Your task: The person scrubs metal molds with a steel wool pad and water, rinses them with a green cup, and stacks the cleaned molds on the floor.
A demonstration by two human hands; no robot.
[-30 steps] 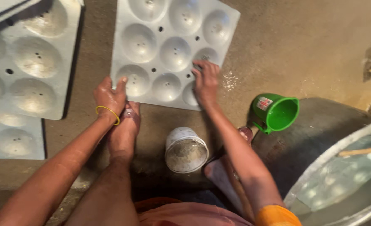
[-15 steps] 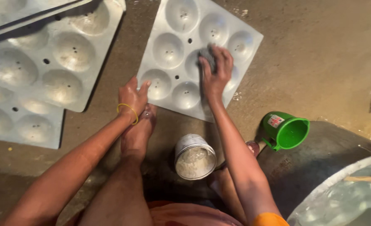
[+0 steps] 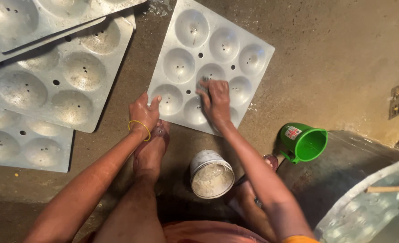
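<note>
A square metal tray (image 3: 235, 36) with nine round moulds lies tilted on the wet floor in front of me. My left hand (image 3: 143, 112), a yellow band on its wrist, presses down on the tray's near-left corner. My right hand (image 3: 215, 99) rests on the middle mould, fingers closed over a small scrubbing pad that is mostly hidden under them. My bare foot lies just below the left hand. A small metal tin (image 3: 211, 174) of whitish powder stands between my legs.
Several larger mould trays (image 3: 64, 72) are stacked at the left. A green plastic mug (image 3: 305, 142) lies on its side at the right. A big metal basin (image 3: 370, 207) of water fills the lower right corner, with a stick across it.
My right hand has slid from the tray's right side to its middle mould. The view has shifted, so the tray now sits further right and more tilted. The left hand stays on the corner.
</note>
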